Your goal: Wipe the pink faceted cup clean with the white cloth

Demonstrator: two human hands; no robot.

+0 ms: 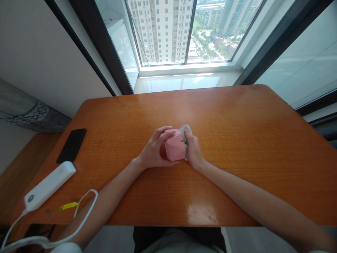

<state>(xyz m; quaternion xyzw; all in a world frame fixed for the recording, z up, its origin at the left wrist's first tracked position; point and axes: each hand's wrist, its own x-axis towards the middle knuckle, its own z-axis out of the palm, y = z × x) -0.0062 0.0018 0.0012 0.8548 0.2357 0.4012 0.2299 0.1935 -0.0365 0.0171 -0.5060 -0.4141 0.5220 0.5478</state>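
Observation:
A pink faceted object (175, 146), its exact kind unclear, is held just above or on the middle of the wooden table. My left hand (158, 147) is wrapped round its left side, fingers over the top and thumb below. Pressed against its right side is a pale grey-white cloth (185, 131), crumpled in my right hand (193, 147). The right thumb lies on top of the cloth, and the other right fingers are mostly hidden behind it.
On the wooden table (250, 140), a black phone (71, 145) lies at the far left. Nearer me is a white power strip (50, 186) with a white cable (86, 218) and a yellow tag (68, 206). A window (184, 35) stands beyond the back edge.

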